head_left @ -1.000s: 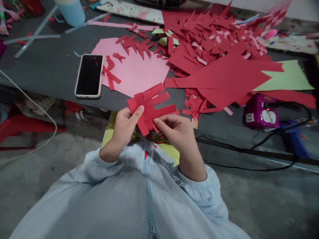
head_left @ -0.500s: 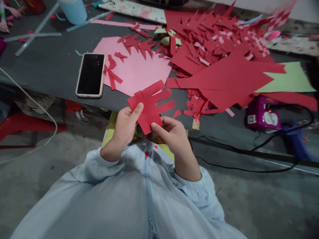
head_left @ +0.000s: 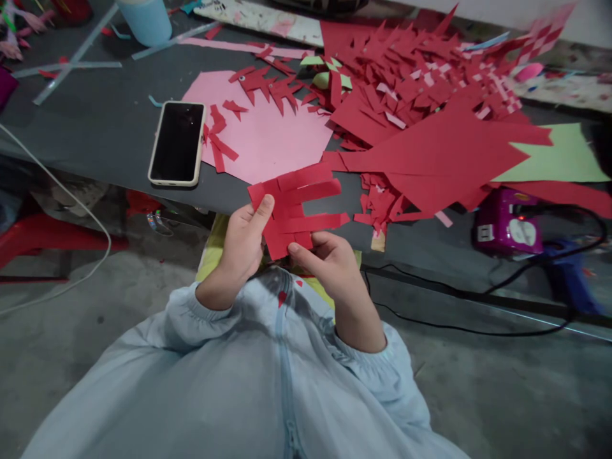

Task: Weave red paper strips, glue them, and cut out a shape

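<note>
Nearest to me is the person's pale blue jacket (head_left: 229, 370), and just past it two hands share a flat red paper piece (head_left: 289, 213). The left hand (head_left: 243, 241) pinches its left edge, thumb on top (the fingers beneath are mostly hidden from me). The right hand (head_left: 329, 258) is closed on the lower right corner, so the paper spans the gap between both grips, its loose strips pointing off to the right. Beyond the hands, on the dark table (head_left: 115, 137), lie a phone (head_left: 176, 143) and a pink sheet (head_left: 272, 143). Farther back, red scraps (head_left: 406, 76) heap up to the right, and a blue cup (head_left: 146, 22) stands to the left.
</note>
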Demonstrator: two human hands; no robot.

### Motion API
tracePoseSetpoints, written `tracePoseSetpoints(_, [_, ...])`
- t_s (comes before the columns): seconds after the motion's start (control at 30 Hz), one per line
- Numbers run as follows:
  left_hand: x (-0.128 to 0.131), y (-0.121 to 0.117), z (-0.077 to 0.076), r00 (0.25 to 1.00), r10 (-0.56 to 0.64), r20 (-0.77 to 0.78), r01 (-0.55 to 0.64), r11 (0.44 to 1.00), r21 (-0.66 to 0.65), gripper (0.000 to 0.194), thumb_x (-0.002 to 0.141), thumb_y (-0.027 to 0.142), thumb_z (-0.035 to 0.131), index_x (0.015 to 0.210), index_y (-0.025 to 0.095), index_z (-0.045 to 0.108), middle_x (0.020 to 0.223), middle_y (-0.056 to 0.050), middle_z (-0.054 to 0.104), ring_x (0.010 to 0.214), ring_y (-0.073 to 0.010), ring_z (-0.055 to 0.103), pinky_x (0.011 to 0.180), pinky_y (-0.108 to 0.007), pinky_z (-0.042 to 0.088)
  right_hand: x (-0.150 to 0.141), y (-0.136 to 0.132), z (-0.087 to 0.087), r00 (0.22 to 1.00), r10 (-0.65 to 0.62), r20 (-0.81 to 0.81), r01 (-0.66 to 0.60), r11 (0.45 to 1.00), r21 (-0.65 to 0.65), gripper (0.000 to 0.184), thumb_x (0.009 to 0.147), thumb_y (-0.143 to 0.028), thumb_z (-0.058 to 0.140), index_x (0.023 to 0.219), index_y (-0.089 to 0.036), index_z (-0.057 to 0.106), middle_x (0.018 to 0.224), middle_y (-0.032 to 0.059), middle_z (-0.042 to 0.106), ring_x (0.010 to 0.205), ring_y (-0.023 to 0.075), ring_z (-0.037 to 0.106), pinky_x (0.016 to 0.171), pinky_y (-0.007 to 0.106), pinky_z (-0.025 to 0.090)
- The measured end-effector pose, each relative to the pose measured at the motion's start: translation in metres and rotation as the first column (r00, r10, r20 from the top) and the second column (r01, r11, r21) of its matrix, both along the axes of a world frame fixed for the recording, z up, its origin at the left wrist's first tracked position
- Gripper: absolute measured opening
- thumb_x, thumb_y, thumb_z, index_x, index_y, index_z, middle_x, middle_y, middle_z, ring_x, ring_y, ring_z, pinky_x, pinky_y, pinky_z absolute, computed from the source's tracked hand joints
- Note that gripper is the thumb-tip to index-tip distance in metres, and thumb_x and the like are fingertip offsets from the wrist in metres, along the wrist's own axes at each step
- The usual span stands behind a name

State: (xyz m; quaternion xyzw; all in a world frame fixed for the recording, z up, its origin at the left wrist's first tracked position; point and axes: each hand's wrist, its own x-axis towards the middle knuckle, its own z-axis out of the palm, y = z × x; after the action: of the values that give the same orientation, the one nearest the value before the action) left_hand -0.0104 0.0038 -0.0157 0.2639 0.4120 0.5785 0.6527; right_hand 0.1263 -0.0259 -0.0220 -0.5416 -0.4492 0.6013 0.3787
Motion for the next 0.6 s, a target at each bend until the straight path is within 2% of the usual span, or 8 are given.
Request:
tracePoseSetpoints(0.1, [0.001,0.001,0.001,1.0,0.007,0.021,-0.007,1.0,-0.011,0.04,0.074,0.056,0.077,0.08,0.018,0.065,0.08,-0.002,0.074,0.093,-0.0188,0.071,0.084,-0.031,0.056,0.001,-0.001,-0.003,0.999,0.027,0.038,-0.028,0.999,0.034,0.041,0.071,-0.057,0.076,0.067,-0.019,0.061,0.061,0.0,0.055,0.056,0.0123,0.048,0.053,0.027,0.042])
tracePoseSetpoints(0.23, [0.001,0.002,0.0,1.0,0.013,0.013,-0.012,1.0,-0.012,0.04,0.075,0.055,0.077,0.079,0.018,0.065,0.083,-0.003,0.074,0.095,-0.0191,0.071,0.084,-0.03,0.055,0.001,-0.002,-0.003,0.999,0.037,0.011,-0.037,0.998,0.043,0.039,0.067,-0.053,0.081,0.065,-0.02,0.062,0.061,-0.0003,0.057,0.058,0.0129,0.05,0.055,0.028,0.045])
tracePoseSetpoints(0.33, [0.001,0.002,0.0,1.0,0.021,-0.01,-0.022,1.0,-0.017,0.04,0.076,0.057,0.075,0.079,0.018,0.064,0.083,-0.003,0.074,0.097,-0.0192,0.071,0.083,-0.03,0.055,0.002,0.0,0.0,1.0,0.03,-0.004,-0.029,0.998,0.051,0.042,0.066,-0.06,0.08,0.069,-0.021,0.066,0.063,0.0003,0.061,0.058,0.0129,0.052,0.056,0.028,0.047])
tracePoseSetpoints(0.47, [0.001,0.001,-0.001,1.0,0.011,-0.02,-0.012,1.0,-0.022,0.04,0.075,0.057,0.076,0.077,0.019,0.064,0.082,-0.003,0.074,0.096,-0.0197,0.071,0.082,-0.03,0.056,0.006,0.005,0.001,0.991,-0.132,0.002,0.132,0.99,0.055,0.05,0.061,-0.068,0.078,0.065,-0.02,0.063,0.052,-0.0032,0.055,0.045,0.0087,0.043,0.046,0.024,0.043])
tracePoseSetpoints(0.53, [0.0,0.001,-0.001,1.0,0.008,-0.012,-0.008,1.0,-0.025,0.04,0.073,0.057,0.077,0.078,0.018,0.065,0.083,-0.003,0.075,0.096,-0.0198,0.071,0.082,-0.03,0.056,0.009,0.008,0.001,0.976,-0.213,-0.035,0.214,0.976,0.035,0.051,0.059,-0.067,0.081,0.067,-0.02,0.063,0.053,-0.0036,0.056,0.044,0.0075,0.042,0.041,0.022,0.038])
tracePoseSetpoints(0.6, [0.0,0.0,-0.001,1.0,0.001,-0.005,-0.001,1.0,-0.026,0.04,0.073,0.056,0.077,0.08,0.018,0.066,0.084,-0.003,0.075,0.096,-0.02,0.072,0.082,-0.031,0.056,0.012,0.009,0.001,0.965,-0.245,-0.089,0.246,0.969,-0.007,0.05,0.058,-0.064,0.083,0.07,-0.02,0.064,0.056,-0.0031,0.058,0.043,0.007,0.044,0.037,0.02,0.033])
